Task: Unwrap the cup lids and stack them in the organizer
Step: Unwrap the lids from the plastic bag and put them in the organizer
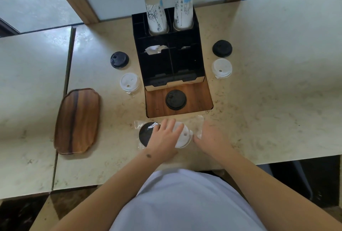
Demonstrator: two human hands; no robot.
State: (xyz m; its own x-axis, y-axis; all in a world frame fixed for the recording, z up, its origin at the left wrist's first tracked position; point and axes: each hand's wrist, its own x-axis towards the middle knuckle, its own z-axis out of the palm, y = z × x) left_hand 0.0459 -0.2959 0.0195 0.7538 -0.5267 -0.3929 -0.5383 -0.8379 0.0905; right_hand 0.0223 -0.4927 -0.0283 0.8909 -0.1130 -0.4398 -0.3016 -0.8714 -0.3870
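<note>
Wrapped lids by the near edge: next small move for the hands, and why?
Probably peel the clear wrap open at its right end. The black lid and white lid still lie inside it on the counter; the left hand rests flat on them and the right hand is at that end, grip unclear.

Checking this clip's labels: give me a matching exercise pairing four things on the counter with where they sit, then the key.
Things:
1. wooden tray
2. black lid lying alone
3. paper cups
4. wrapped lids

Places:
A. in the organizer's back compartments
B. under the left hand, at the counter's near edge
C. on the wooden board in front of the organizer
D. far left of the counter

Pairs: 1-D, 2-C, 3-A, 4-B. The right hand touches the wrapper's right end.
</note>
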